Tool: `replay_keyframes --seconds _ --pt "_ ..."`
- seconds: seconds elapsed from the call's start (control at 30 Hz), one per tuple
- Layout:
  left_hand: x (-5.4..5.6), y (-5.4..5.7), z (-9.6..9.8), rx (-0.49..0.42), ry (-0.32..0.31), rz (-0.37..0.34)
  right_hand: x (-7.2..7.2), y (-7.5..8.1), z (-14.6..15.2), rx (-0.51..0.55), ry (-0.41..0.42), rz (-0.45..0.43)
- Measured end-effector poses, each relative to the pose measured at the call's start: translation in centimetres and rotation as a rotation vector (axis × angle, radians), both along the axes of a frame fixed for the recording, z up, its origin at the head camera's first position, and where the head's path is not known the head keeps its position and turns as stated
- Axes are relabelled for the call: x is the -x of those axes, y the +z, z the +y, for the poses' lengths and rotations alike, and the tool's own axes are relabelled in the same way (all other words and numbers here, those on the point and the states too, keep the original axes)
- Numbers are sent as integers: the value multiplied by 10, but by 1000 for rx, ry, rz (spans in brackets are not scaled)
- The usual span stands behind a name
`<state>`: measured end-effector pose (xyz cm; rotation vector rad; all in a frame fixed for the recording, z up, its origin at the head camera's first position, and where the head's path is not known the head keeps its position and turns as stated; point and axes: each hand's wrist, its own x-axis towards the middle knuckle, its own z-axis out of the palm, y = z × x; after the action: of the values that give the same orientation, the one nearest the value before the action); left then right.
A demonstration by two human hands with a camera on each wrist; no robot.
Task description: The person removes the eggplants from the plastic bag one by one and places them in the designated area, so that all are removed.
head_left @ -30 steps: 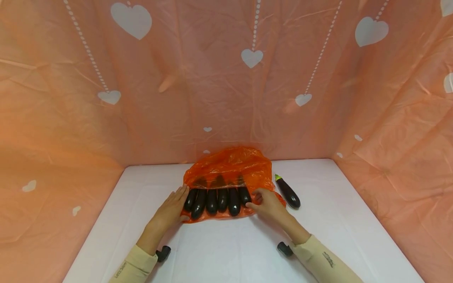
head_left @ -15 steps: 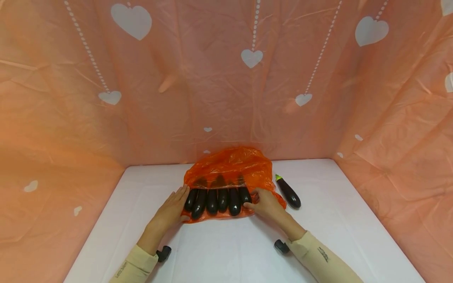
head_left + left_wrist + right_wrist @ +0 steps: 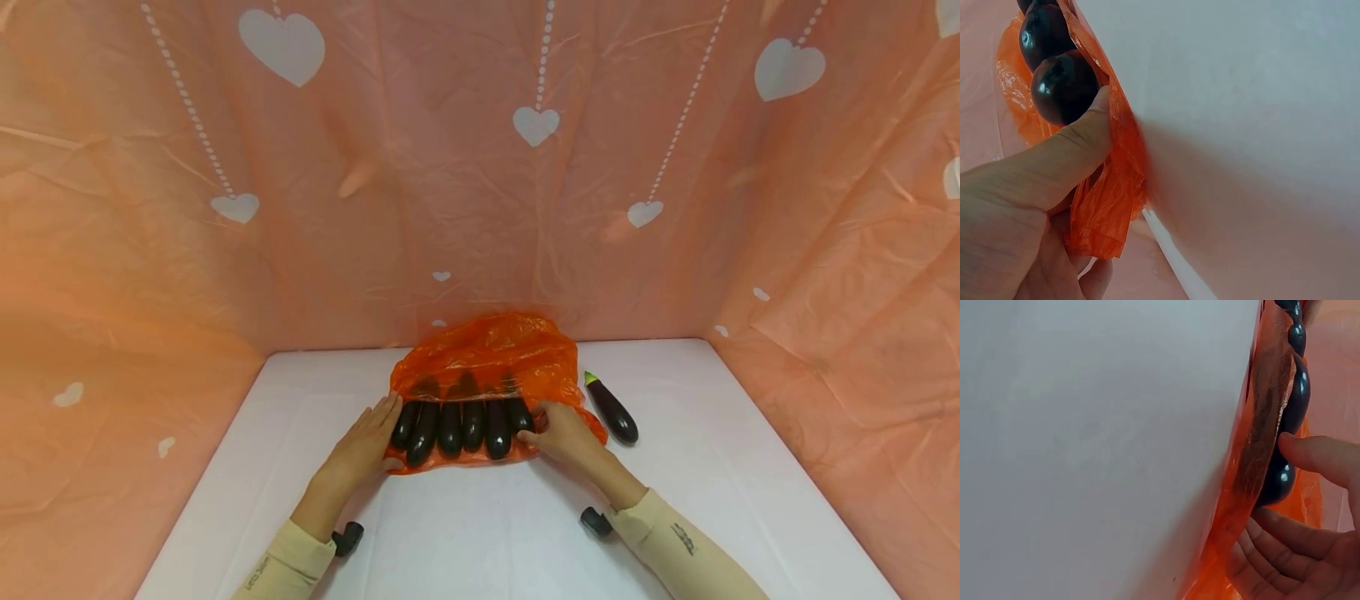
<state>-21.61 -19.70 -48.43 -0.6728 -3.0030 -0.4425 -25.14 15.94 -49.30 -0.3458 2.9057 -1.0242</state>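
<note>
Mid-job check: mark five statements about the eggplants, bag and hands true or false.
Six eggplants lie in a row, partly covered by the orange bag. True.
The bag hides all six completely. False: their near ends show.
One loose eggplant lies on the white table, right of the bag. True.
Its green end points toward the person. False: it points away.
Both hands hover clear of the bag. False: the left hand touches it; the right hand is at the row's right end.

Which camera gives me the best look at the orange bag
The head view, since it shows most of the bag, with eggplants partly inside. The left wrist view catches just a crumpled part; the right wrist view, mainly a strip along the eggplants.
</note>
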Motion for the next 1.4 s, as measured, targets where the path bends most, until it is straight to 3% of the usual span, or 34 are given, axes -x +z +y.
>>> replay_keyframes --seconds 0.5,0.83,1.4 --pt "1 2 2 -5 7 -7 -15 13 9 35 -16 16" --pt "0 -2 0 -41 -18 38 -25 19 20 103 4 37" --pt "1 1 0 1 -13 -4 -49 34 48 89 47 72"
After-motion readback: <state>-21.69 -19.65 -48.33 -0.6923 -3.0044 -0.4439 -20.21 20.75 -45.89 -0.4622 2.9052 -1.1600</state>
